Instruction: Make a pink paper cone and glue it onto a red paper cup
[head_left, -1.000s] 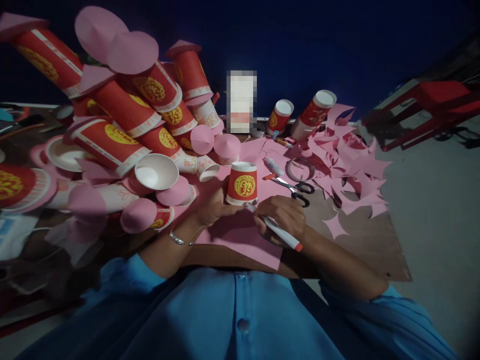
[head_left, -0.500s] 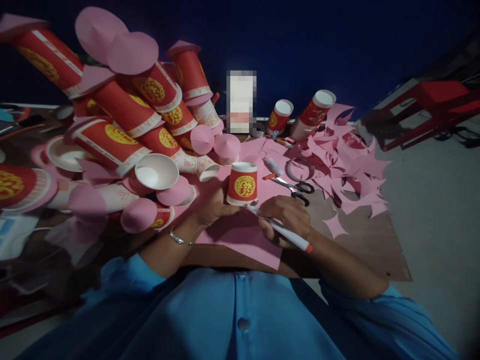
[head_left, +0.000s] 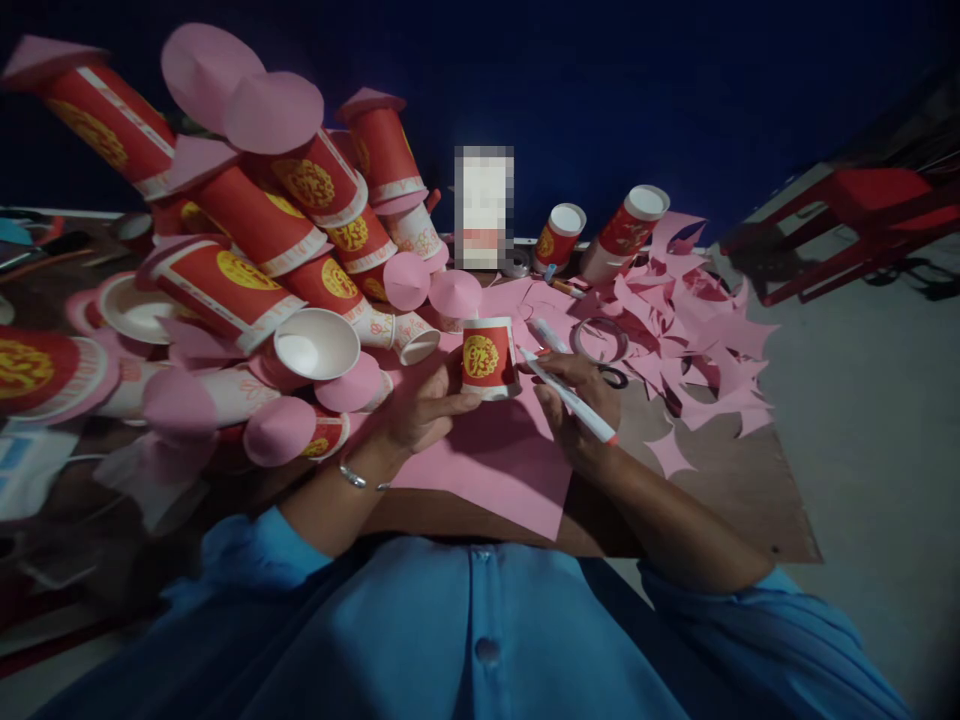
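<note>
My left hand point(head_left: 421, 415) is closed on the lower left side of a red paper cup point(head_left: 490, 358) with a round yellow emblem. The cup is held upside down, a little tilted, over a pink paper sheet point(head_left: 495, 465). In my right hand point(head_left: 591, 425) I grip a white marker pen point(head_left: 574, 397) with a red end. Its tip points at the cup's right side; whether it touches, I cannot tell. Just behind that hand lie another marker point(head_left: 550, 335), a roll of tape point(head_left: 600, 340) and scissors point(head_left: 613, 376), which it partly covers.
Red cups with pink paper cones point(head_left: 274, 112) are piled on the left. Pink paper scraps point(head_left: 694, 320) lie heaped at the right. Two stacks of cups point(head_left: 628, 225) and a blurred-out upright panel point(head_left: 484, 205) stand at the back. A red stool point(head_left: 862, 200) is off the table's right side.
The cup has been lifted slightly and turned, its emblem shifting left. My right hand has moved up and right with the marker, from the cup's lower rim to its right side.
</note>
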